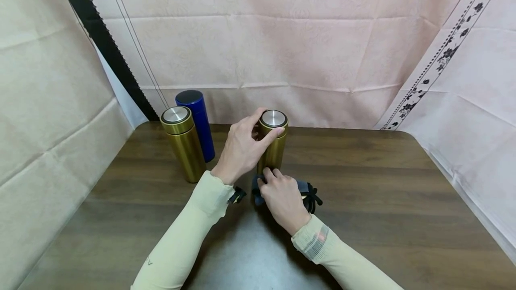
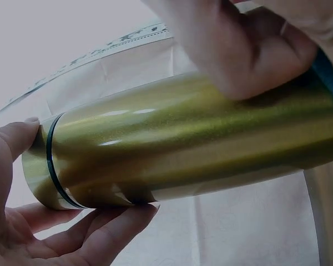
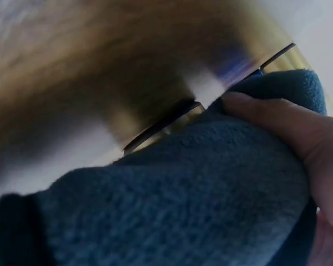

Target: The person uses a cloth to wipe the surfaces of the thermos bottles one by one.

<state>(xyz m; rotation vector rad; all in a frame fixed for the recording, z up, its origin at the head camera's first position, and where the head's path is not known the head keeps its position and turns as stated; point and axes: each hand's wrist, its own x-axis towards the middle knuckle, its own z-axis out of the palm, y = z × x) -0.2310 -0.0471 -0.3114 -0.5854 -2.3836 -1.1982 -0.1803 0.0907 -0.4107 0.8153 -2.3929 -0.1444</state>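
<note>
My left hand grips a gold thermos flask around its upper part, thumb on one side and fingers on the other. The flask has a silver-topped lid, and a dark ring shows below the lid in the left wrist view. At its lower end my right hand holds a blue-grey fleecy cloth pouch with black cords hanging to the right. In the right wrist view the thumb presses on the pouch's edge. The flask's base is hidden behind the right hand and the pouch.
To the left stand a second gold flask and, just behind it, a blue flask with a dark top. Beneath everything is a brown wooden table. Pale cloth curtains hang along its back and sides.
</note>
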